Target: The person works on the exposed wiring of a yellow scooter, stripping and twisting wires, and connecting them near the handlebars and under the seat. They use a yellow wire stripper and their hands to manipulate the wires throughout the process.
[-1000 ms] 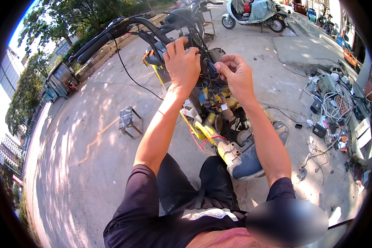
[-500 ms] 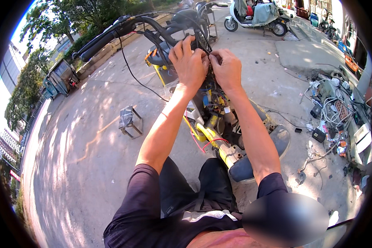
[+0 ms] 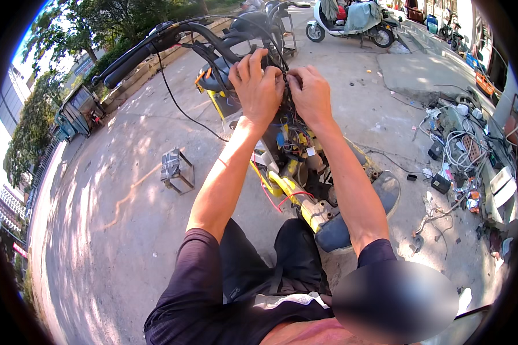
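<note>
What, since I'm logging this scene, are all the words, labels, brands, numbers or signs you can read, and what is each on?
None reads clearly.
Red sign at far left: too small.
Small mark on the dark trousers: too small.
White tag by the wiring: no lettering legible.
Pale marks below the wiring: too blurred to tell.

Wiring [image 3: 294, 135]: smooth, plastic-coated
Frame tube [image 3: 308, 211]: painted metal, scuffed
Handlebar grip [image 3: 129, 68]: matt, rubber-like
Scooter cover [image 3: 364, 20]: creased cloth
Trousers [image 3: 298, 247]: matt dark cloth
Ground [image 3: 115, 241]: rough, matt concrete
</note>
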`<state>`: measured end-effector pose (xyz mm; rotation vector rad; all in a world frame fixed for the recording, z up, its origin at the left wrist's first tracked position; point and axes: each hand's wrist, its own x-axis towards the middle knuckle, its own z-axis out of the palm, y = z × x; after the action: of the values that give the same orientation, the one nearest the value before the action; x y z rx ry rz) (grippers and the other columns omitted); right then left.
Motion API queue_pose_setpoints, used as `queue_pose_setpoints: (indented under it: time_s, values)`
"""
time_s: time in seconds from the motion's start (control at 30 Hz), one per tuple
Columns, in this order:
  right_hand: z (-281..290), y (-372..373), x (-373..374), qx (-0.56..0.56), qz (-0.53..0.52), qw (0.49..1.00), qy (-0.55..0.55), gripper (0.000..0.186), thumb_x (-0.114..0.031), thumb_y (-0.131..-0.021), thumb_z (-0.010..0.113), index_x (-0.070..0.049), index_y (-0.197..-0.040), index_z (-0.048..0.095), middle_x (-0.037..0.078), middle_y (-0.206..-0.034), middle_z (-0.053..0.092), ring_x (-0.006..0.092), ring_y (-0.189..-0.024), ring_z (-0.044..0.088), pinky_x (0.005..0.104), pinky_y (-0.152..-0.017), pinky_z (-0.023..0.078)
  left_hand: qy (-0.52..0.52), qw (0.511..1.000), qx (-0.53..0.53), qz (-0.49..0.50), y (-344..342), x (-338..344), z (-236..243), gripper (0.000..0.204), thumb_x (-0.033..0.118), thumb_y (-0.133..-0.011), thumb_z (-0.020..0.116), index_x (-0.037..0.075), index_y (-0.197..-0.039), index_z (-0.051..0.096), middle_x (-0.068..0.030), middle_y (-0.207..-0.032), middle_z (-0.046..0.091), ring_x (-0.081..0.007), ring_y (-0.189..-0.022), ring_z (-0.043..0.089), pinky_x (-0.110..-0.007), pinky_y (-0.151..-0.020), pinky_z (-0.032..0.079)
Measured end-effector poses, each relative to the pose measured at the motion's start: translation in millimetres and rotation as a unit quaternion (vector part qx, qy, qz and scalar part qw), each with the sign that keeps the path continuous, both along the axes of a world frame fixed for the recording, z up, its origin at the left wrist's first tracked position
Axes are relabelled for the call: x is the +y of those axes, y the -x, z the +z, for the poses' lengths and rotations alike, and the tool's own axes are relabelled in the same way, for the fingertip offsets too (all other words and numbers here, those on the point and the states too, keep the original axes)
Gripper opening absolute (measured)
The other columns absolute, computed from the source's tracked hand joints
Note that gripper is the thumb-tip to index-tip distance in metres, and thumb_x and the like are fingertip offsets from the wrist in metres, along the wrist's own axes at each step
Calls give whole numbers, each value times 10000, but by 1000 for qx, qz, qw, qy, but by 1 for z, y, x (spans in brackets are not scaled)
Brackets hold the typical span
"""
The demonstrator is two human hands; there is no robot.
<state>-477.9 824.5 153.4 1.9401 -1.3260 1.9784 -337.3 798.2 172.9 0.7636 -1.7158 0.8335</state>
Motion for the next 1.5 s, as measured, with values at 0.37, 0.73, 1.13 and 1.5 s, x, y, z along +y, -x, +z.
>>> queue_pose_setpoints:
  time_s: [0.37, 0.73, 1.13, 1.5]
  values:
    - [1, -3, -5, 5, -2, 1000, -3, 144, -141, -975, 649, -16, -1007, 712, 171, -1020, 687, 415, -933, 678, 499, -810, 535, 15, 999, -43, 21, -9, -3, 5, 158, 209, -777, 819, 177, -925, 773, -50, -1388, 555, -315, -1298, 457, -523, -1137, 273]
    - [-1, -3, 1, 44, -50, 997, -30, 150, -182, -1003, 617, -91, -1047, 728, 111, -1039, 663, 383, -914, 692, 489, -770, 543, -49, 997, -68, -3, -3, 0, 13, 111, 140, -855, 716, 48, -908, 749, -131, -1485, 470, -364, -1427, 357, -585, -1211, 193]
    - [-1, -10, -1, 56, -90, 994, -37, 158, -181, -947, 629, -151, -1047, 746, 79, -1060, 636, 347, -898, 713, 484, -731, 554, -131, 988, -41, 64, 11, -3, 24, 238, 168, -875, 651, -20, -871, 797, -217, -1454, 536, -401, -1475, 311, -538, -1215, 177]
    - [0, -1, -1, 1, -43, 995, -86, 208, -189, -989, 595, -135, -1048, 787, 104, -1100, 666, 360, -983, 697, 491, -835, 549, -61, 991, -120, 13, -13, 18, 32, 168, 78, -812, 765, 110, -977, 783, -147, -1477, 514, -390, -1454, 355, -522, -1203, 264]
